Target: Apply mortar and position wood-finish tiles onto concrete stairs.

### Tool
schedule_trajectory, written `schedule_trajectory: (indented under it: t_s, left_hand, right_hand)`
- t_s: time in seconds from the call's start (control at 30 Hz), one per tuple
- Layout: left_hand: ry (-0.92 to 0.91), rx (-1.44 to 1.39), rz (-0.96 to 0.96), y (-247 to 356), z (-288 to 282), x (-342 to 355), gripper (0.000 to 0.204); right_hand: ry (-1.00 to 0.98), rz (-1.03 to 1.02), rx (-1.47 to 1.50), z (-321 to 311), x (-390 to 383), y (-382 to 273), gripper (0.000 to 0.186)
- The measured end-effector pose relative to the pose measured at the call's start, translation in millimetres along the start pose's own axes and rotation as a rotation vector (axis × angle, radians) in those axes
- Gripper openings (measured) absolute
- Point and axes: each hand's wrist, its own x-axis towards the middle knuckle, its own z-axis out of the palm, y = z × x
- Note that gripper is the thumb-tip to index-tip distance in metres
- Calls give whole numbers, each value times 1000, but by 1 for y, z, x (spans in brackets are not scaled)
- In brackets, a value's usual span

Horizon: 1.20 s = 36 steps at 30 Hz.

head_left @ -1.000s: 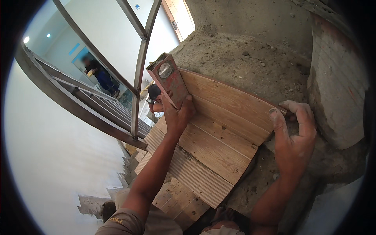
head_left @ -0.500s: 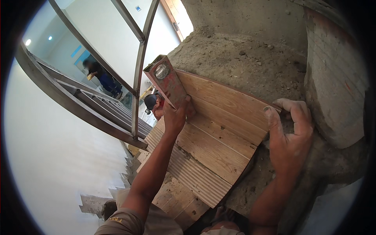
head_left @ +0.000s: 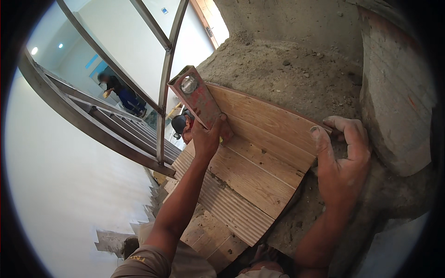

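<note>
My left hand (head_left: 207, 134) is closed round a worn red spirit level (head_left: 202, 101) with a round vial. The level stands against the left end of an upright wood-look riser tile (head_left: 264, 116), its lower end near the tread tile (head_left: 257, 171). At the riser's right end my right hand (head_left: 345, 157) pinches the top corner, thumb on the front face and fingers behind the edge. Bits of dark mortar lie on the tread, whose front strip (head_left: 236, 211) is ribbed.
Rough grey mortar (head_left: 287, 65) fills the space behind the riser. A metal railing (head_left: 162, 111) runs along the left, and a concrete pillar (head_left: 394, 102) stands at right. Below are more tiled steps (head_left: 211, 236). One person (head_left: 183, 124) is beyond the railing, another (head_left: 123, 95) farther off.
The top of the spirit level has shifted very slightly left. My right hand keeps its place on the tile's corner. Beyond the railing, the nearer person has moved a little.
</note>
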Motion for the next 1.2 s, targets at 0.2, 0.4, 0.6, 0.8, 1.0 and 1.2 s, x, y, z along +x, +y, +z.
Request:
schedule_trajectory:
  t_s: [0.2,0.4,0.6,0.8,1.0,1.2]
  left_hand:
    - [-11,28,-2,0,-3,1,43]
    - [-20,30,-31,15,4,-1,40]
    - [-3,1,65,0,0,3,35]
    - [8,82,39,10,2,-1,33]
    - [-73,32,-89,17,-2,0,40]
    - [16,60,61,7,2,2,43]
  right_hand:
    - [0,4,-7,1,-1,-2,20]
    - [-16,-4,-103,-2,0,-1,19]
    - [0,-39,-113,3,0,-2,18]
    - [2,-39,-110,4,0,-2,19]
    - [-14,-33,-88,4,-1,2,20]
    - [-32,-27,-77,6,1,0,19]
